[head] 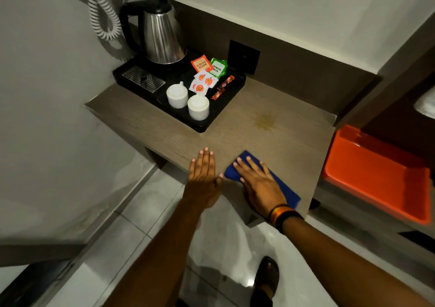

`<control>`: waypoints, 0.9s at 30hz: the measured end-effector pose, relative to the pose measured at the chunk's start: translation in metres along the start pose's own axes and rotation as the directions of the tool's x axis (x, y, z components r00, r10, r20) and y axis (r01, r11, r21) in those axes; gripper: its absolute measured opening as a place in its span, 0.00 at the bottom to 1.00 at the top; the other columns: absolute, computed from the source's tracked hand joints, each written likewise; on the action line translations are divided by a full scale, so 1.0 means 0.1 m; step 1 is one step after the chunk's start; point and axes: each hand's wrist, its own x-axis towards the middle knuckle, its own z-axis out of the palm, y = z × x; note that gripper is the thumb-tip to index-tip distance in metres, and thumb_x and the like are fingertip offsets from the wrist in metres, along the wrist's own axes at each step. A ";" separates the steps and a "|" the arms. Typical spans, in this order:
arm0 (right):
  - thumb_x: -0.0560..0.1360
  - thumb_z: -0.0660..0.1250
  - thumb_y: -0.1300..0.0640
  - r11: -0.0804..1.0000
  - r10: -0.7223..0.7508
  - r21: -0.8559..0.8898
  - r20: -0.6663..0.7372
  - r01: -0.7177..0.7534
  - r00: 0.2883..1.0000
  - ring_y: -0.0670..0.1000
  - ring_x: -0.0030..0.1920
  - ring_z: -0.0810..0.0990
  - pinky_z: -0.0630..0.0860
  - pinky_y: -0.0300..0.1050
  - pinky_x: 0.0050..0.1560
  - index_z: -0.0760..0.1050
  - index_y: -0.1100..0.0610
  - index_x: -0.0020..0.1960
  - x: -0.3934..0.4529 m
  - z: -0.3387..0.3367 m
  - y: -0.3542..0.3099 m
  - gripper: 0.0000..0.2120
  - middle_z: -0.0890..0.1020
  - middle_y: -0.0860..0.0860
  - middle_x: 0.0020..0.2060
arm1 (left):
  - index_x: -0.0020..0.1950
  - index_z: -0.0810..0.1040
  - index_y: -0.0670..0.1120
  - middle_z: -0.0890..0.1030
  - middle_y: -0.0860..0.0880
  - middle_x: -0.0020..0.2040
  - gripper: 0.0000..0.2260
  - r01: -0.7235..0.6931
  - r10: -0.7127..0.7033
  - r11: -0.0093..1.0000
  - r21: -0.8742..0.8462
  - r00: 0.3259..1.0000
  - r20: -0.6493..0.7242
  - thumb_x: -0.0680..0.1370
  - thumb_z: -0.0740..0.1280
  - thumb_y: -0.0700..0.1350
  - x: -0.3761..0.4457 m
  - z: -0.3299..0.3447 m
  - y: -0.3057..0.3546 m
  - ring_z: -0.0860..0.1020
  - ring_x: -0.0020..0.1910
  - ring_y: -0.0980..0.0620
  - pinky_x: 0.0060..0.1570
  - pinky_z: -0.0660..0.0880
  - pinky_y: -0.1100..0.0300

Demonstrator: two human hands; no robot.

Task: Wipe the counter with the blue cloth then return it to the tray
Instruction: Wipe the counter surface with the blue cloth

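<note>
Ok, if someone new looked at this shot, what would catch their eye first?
Probably the bright orange tray at the right, beside the counter. Next, the right hand pressed flat on the blue cloth near the counter's front edge, with the left hand flat beside it. A steel kettle stands at the back left.

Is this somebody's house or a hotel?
Probably a hotel room. A black tray on the counter holds a kettle, two upturned cups, and tea and sugar sachets, the way hotels set them out. A coiled cord hangs on the wall.
</note>
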 end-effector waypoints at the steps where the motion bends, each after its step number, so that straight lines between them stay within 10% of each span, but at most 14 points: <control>1: 0.85 0.51 0.51 1.000 -0.029 -0.004 0.007 0.029 1.000 0.45 0.81 0.48 0.42 0.51 0.80 0.54 0.44 0.81 -0.13 -0.04 0.11 0.24 0.57 0.42 0.80 | 0.82 0.48 0.39 0.50 0.38 0.84 0.31 0.007 -0.007 1.000 -0.011 1.000 0.009 0.85 0.53 0.53 0.00 -0.02 0.00 0.50 0.83 0.42 0.82 0.48 0.43; 8: 0.85 0.51 0.52 0.967 0.256 0.044 -0.149 -0.253 0.955 0.49 0.81 0.51 0.46 0.56 0.81 0.57 0.47 0.80 0.52 -0.25 0.55 0.23 0.60 0.46 0.80 | 0.83 0.47 0.39 0.50 0.38 0.84 0.32 -0.001 0.001 1.000 0.005 0.999 0.034 0.85 0.50 0.56 0.06 0.02 -0.07 0.50 0.83 0.41 0.82 0.49 0.43; 16: 0.85 0.52 0.51 1.000 0.001 0.029 -0.009 -0.001 1.000 0.44 0.81 0.49 0.44 0.51 0.81 0.56 0.43 0.80 0.04 -0.05 0.19 0.24 0.57 0.40 0.80 | 0.82 0.49 0.38 0.51 0.37 0.83 0.33 -0.048 0.048 0.999 -0.002 0.998 0.032 0.85 0.54 0.56 0.14 -0.09 -0.07 0.50 0.83 0.40 0.82 0.48 0.45; 27: 0.85 0.51 0.51 0.963 0.260 0.117 -0.149 -0.245 0.954 0.48 0.81 0.52 0.45 0.53 0.81 0.59 0.46 0.80 1.05 -0.30 0.68 0.23 0.61 0.45 0.80 | 0.82 0.57 0.41 0.59 0.41 0.83 0.32 -0.146 0.146 0.989 -0.003 0.989 -0.005 0.84 0.49 0.60 0.34 -0.02 -0.19 0.58 0.82 0.42 0.79 0.59 0.39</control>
